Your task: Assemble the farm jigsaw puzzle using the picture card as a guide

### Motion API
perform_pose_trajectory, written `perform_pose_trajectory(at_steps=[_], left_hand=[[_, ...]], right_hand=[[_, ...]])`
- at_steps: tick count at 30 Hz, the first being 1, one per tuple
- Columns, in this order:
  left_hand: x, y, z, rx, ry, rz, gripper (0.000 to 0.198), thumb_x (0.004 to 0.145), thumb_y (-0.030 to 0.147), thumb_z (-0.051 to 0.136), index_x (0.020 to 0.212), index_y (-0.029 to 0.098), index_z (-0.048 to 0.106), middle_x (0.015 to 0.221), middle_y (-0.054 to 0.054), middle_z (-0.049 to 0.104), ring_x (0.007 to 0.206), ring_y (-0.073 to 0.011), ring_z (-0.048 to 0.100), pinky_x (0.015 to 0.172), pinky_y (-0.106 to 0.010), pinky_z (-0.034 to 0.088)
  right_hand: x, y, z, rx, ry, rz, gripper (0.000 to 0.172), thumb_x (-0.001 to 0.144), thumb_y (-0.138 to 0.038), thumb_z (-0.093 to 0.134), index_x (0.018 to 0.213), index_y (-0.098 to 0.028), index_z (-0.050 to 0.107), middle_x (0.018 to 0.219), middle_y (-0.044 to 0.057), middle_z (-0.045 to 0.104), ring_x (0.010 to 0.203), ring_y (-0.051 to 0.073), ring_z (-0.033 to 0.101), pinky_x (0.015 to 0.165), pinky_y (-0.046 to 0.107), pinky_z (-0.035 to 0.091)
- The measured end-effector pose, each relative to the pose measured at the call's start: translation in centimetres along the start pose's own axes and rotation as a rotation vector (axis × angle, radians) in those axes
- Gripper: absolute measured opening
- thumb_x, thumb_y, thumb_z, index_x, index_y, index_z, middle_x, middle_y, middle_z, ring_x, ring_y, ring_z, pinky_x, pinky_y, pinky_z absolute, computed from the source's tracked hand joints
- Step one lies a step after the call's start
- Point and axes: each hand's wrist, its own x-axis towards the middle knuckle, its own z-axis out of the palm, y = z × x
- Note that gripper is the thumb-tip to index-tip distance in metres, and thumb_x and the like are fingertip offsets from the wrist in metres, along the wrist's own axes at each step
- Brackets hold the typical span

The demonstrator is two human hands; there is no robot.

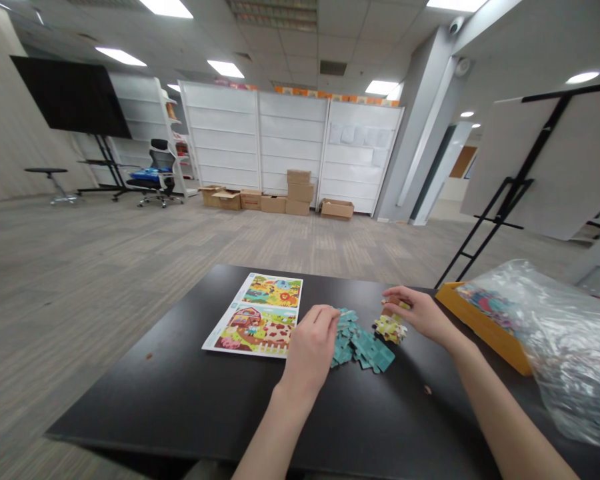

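A printed sheet of cartoon farm and savanna scenes (260,317) lies flat on the black table (170,393), left of centre. My left hand (310,347) rests palm-down between the sheet and a loose pile of teal jigsaw pieces (357,343), with its fingertips at the pile's edge. Its fingers hide whatever lies beneath them. My right hand (420,313) is raised at the pile's right side, pinching a small yellow-green jigsaw piece (393,307) above a cluster of yellow-patterned pieces (390,328).
At the table's right side, a yellow box (480,327) lies tilted beneath a crumpled clear plastic bag (560,347). Two small brown crumbs (427,390) dot the tabletop. A black-framed easel board (530,160) stands beyond the table's far right corner.
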Motion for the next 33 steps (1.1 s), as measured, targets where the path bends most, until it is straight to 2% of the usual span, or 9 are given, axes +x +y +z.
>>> perform_pose_trajectory(at_steps=[3, 8, 13, 17, 22, 24, 28, 30, 33], left_hand=[[0.4, 0.4, -0.3, -0.210, 0.060, -0.126, 0.010, 0.096, 0.021, 0.057, 0.097, 0.020, 0.066, 0.097, -0.005, 0.070, 0.089, -0.0179, 0.069, 0.081, -0.030, 0.055], [0.8, 0.2, -0.6, -0.541, -0.056, -0.425, 0.016, 0.089, 0.032, 0.064, 0.096, 0.018, 0.067, 0.090, -0.006, 0.075, 0.083, -0.0199, 0.073, 0.076, -0.030, 0.057], [0.9, -0.3, -1.0, -0.681, -0.089, -0.517, 0.021, 0.081, 0.035, 0.071, 0.092, 0.017, 0.067, 0.086, -0.006, 0.076, 0.081, -0.0194, 0.073, 0.076, -0.029, 0.057], [1.0, -0.3, -1.3, -0.728, -0.089, -0.539, 0.021, 0.076, 0.029, 0.076, 0.090, 0.017, 0.065, 0.083, -0.004, 0.075, 0.080, -0.0181, 0.073, 0.076, -0.027, 0.056], [0.5, 0.3, -0.7, -0.708, -0.171, -0.520, 0.023, 0.075, 0.030, 0.078, 0.087, 0.017, 0.065, 0.080, -0.004, 0.074, 0.077, -0.0192, 0.074, 0.072, -0.028, 0.058], [0.2, 0.6, -0.2, -0.706, -0.212, -0.492, 0.022, 0.077, 0.031, 0.078, 0.087, 0.017, 0.065, 0.080, -0.005, 0.074, 0.076, -0.0196, 0.074, 0.071, -0.029, 0.059], [0.0, 0.9, 0.6, -0.646, -0.247, -0.441, 0.015, 0.081, 0.027, 0.073, 0.092, 0.018, 0.066, 0.084, -0.004, 0.075, 0.078, -0.0191, 0.074, 0.070, -0.029, 0.059], [0.0, 0.8, 0.6, -0.527, -0.236, -0.398, 0.012, 0.083, 0.023, 0.069, 0.095, 0.019, 0.067, 0.087, -0.004, 0.075, 0.079, -0.0180, 0.074, 0.072, -0.029, 0.059], [0.0, 0.4, 0.1, -0.261, -0.219, -0.294, 0.008, 0.087, 0.021, 0.064, 0.095, 0.021, 0.067, 0.093, -0.003, 0.074, 0.086, -0.0187, 0.072, 0.078, -0.032, 0.057]], right_hand=[[0.1, 1.7, -1.0, 0.060, -0.108, 0.086, 0.043, 0.080, -0.058, 0.072, 0.095, -0.018, 0.070, 0.090, 0.009, 0.077, 0.088, 0.027, 0.073, 0.082, 0.037, 0.057], [0.2, 2.5, -0.1, 0.039, -0.194, 0.106, 0.043, 0.078, -0.057, 0.071, 0.095, -0.018, 0.071, 0.083, 0.006, 0.075, 0.080, 0.024, 0.072, 0.075, 0.035, 0.056], [0.4, 1.6, 0.5, -0.276, -0.084, 0.010, 0.031, 0.075, -0.049, 0.073, 0.086, -0.020, 0.075, 0.087, 0.008, 0.074, 0.080, 0.025, 0.068, 0.077, 0.038, 0.053], [0.2, -1.2, 0.5, -0.068, 0.001, -0.067, 0.035, 0.083, -0.053, 0.068, 0.094, -0.020, 0.074, 0.099, 0.010, 0.074, 0.086, 0.025, 0.068, 0.076, 0.037, 0.054], [-1.2, -5.7, 3.3, 0.504, -0.240, -0.099, 0.040, 0.087, -0.050, 0.071, 0.114, -0.021, 0.066, 0.105, 0.009, 0.075, 0.093, 0.022, 0.071, 0.080, 0.035, 0.058], [-1.6, -6.6, 4.5, 0.631, -0.315, -0.081, 0.039, 0.085, -0.046, 0.075, 0.113, -0.022, 0.064, 0.097, 0.006, 0.075, 0.084, 0.020, 0.073, 0.078, 0.035, 0.060], [-1.2, -5.8, 3.7, 0.624, -0.213, 0.002, 0.042, 0.079, -0.050, 0.080, 0.104, -0.020, 0.066, 0.080, 0.003, 0.072, 0.068, 0.017, 0.070, 0.066, 0.032, 0.060], [-0.7, -4.4, 1.6, 0.545, -0.098, 0.044, 0.051, 0.073, -0.053, 0.084, 0.106, -0.020, 0.066, 0.081, 0.003, 0.072, 0.070, 0.018, 0.070, 0.065, 0.032, 0.060], [-0.2, -1.5, -1.7, 0.374, -0.049, 0.127, 0.053, 0.068, -0.062, 0.082, 0.091, -0.017, 0.068, 0.077, 0.005, 0.072, 0.069, 0.019, 0.069, 0.061, 0.031, 0.057]])
